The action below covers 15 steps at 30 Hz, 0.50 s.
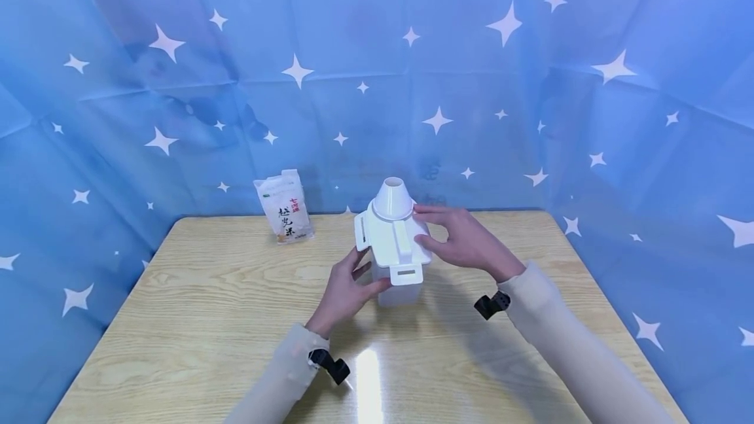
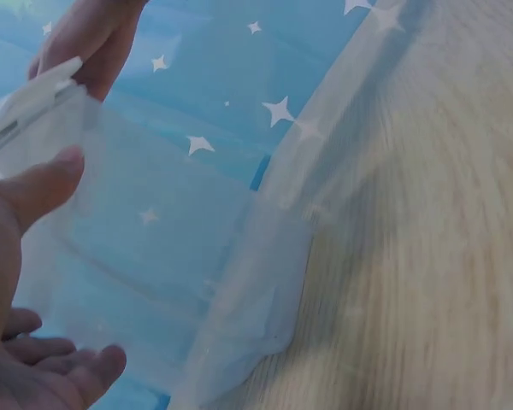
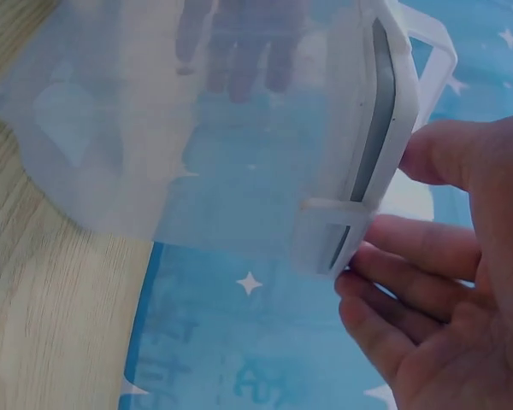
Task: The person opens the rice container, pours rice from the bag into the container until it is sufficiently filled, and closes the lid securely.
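Observation:
A translucent plastic storage container [image 1: 398, 296] stands upright at the middle of the table. Its white lid [image 1: 384, 241] sits on top, with a raised bar handle and a cone-shaped white spout piece [image 1: 393, 200]. In the head view, the lid's front clip [image 1: 406, 274] and left clip [image 1: 362, 230] stick outward. My left hand [image 1: 347, 288] holds the container's left side just under the lid, thumb in front and fingers round the side. With thumb and fingers, my right hand [image 1: 459, 237] grips the lid's right edge; in the right wrist view the fingers touch a side clip [image 3: 325, 246].
A white bag with printed characters [image 1: 285, 208] stands at the back of the wooden table [image 1: 206, 319], left of the container. A blue star-patterned curtain [image 1: 377, 116] hangs behind the table and along both sides.

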Each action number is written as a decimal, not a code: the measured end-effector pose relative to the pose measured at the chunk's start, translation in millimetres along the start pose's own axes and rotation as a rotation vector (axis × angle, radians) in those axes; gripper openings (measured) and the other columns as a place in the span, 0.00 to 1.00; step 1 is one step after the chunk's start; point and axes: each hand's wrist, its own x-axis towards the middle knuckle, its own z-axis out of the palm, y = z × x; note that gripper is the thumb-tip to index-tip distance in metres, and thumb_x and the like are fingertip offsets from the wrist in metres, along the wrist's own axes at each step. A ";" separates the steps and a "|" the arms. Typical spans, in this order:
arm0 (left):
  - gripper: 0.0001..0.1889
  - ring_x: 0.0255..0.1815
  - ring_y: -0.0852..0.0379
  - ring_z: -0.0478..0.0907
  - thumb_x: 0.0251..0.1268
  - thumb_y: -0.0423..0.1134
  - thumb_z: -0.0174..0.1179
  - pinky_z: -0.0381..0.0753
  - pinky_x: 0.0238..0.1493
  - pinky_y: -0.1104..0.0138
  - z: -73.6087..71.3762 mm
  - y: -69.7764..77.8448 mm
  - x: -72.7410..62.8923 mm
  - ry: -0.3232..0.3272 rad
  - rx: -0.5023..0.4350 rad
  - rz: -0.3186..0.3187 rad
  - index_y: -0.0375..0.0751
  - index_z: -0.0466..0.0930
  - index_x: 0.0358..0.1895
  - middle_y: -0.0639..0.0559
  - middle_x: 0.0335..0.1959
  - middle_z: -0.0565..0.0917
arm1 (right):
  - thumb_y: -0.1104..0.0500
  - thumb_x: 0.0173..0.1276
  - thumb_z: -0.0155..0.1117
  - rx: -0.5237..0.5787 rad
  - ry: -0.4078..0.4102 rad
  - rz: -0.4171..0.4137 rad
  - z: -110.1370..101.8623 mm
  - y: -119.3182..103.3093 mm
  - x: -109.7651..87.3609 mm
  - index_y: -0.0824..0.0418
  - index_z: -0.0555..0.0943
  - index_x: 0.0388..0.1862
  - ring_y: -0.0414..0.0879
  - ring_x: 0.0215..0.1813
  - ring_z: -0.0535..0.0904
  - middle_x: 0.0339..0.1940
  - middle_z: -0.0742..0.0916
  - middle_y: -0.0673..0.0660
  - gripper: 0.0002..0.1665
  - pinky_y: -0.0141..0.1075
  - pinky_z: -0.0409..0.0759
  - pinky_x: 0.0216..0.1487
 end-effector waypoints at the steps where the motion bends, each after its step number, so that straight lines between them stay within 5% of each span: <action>1: 0.45 0.81 0.49 0.63 0.57 0.45 0.77 0.75 0.75 0.54 -1.9 -0.6 0.7 -0.014 -0.010 -0.005 0.61 0.63 0.78 0.55 0.80 0.65 | 0.52 0.74 0.65 -0.009 0.009 -0.005 0.4 -0.6 -1.3 0.59 0.79 0.69 0.39 0.16 0.63 0.73 0.79 0.58 0.27 0.36 0.75 0.37; 4: 0.43 0.79 0.42 0.65 0.58 0.42 0.76 0.76 0.74 0.51 -9.2 -3.7 3.6 -0.061 -0.048 -0.025 0.56 0.65 0.77 0.49 0.80 0.65 | 0.52 0.74 0.65 -0.039 0.038 -0.023 2.4 -2.6 -5.6 0.59 0.81 0.67 0.50 0.37 0.85 0.71 0.80 0.61 0.25 0.42 0.81 0.49; 8: 0.39 0.77 0.41 0.69 0.61 0.39 0.74 0.77 0.73 0.52 -20.5 -7.1 8.5 -0.099 -0.075 -0.033 0.48 0.68 0.76 0.44 0.79 0.67 | 0.52 0.74 0.66 -0.075 0.069 -0.041 4.9 -6.1 -11.2 0.59 0.83 0.65 0.61 0.70 0.77 0.70 0.81 0.63 0.24 0.55 0.81 0.67; 15: 0.34 0.73 0.41 0.73 0.66 0.32 0.68 0.82 0.67 0.62 -38.5 -10.6 15.9 -0.153 -0.137 -0.061 0.42 0.69 0.75 0.41 0.75 0.72 | 0.52 0.72 0.68 -0.129 0.130 -0.066 6.6 -12.7 -21.8 0.62 0.84 0.62 0.62 0.70 0.77 0.66 0.84 0.63 0.24 0.57 0.77 0.72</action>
